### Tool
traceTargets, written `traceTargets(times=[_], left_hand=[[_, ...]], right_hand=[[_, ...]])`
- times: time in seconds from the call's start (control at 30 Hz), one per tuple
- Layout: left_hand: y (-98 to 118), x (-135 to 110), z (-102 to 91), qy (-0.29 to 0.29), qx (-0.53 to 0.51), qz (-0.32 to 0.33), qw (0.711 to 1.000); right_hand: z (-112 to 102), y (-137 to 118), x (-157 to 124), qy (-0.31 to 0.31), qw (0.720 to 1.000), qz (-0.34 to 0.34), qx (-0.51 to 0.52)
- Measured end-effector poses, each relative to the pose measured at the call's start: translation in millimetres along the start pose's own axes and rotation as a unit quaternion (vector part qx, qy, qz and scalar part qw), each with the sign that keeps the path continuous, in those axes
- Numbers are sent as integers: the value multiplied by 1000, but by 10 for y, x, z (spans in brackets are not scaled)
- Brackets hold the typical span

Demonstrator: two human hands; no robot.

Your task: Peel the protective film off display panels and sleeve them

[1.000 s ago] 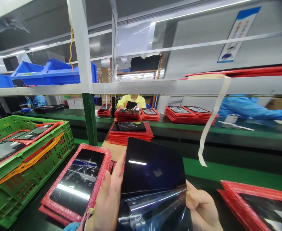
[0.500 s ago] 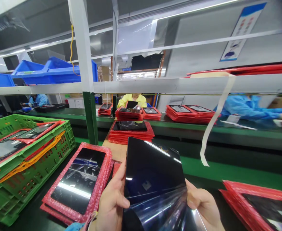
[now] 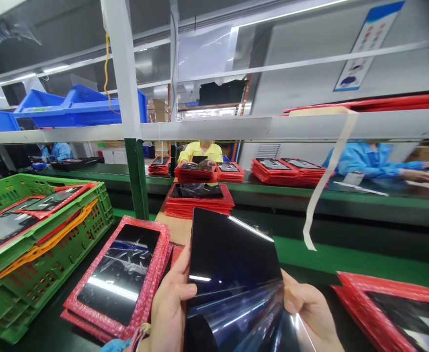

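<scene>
A glossy black screen panel point(image 3: 229, 249) stands tilted up in front of me. My left hand point(image 3: 170, 303) grips its left edge, thumb laid on the glass. A clear protective film point(image 3: 251, 318) curls off the panel's lower part. My right hand point(image 3: 310, 313) is closed at the panel's right edge, pinching the peeled film. Just left of my left hand lies a stack of screens in red bubble wrap point(image 3: 121, 276).
A green crate point(image 3: 42, 239) with more wrapped screens sits at left. More red-wrapped stacks lie ahead point(image 3: 198, 198) and at right point(image 3: 394, 308). A white shelf rail point(image 3: 273, 129) and post point(image 3: 126, 98) cross above, with a hanging tape strip point(image 3: 324, 186). Other people work beyond the far bench.
The film has peeled further up the panel and billows more at the bottom. My left thumb has come round onto the glass. The panel tilted slightly.
</scene>
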State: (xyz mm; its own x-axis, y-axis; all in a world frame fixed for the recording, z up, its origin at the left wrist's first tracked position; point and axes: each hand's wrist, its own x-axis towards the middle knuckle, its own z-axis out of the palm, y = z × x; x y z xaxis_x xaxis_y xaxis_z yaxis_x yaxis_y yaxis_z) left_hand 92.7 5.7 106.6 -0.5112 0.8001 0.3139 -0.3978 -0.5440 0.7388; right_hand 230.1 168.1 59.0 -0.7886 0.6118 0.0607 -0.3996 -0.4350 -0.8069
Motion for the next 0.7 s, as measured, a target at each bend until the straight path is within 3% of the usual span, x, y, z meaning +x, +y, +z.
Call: traceTargets(times=[0.1, 0.2, 0.37, 0.57, 0.7], left_hand=[[-27, 2, -48, 33, 43, 7, 999], [-69, 36, -114, 63, 73, -2, 995], [-81, 58, -121, 37, 64, 6, 997], [-50, -5, -65, 62, 62, 0, 996], [-114, 53, -151, 53, 84, -17, 995]], right_hand=[[5, -18, -5, -3, 998, 57, 10], [10, -35, -14, 7, 998, 58, 3], [34, -25, -27, 27, 998, 49, 15], [154, -50, -17, 25, 996, 54, 67], [241, -98, 18, 46, 988, 118, 90]])
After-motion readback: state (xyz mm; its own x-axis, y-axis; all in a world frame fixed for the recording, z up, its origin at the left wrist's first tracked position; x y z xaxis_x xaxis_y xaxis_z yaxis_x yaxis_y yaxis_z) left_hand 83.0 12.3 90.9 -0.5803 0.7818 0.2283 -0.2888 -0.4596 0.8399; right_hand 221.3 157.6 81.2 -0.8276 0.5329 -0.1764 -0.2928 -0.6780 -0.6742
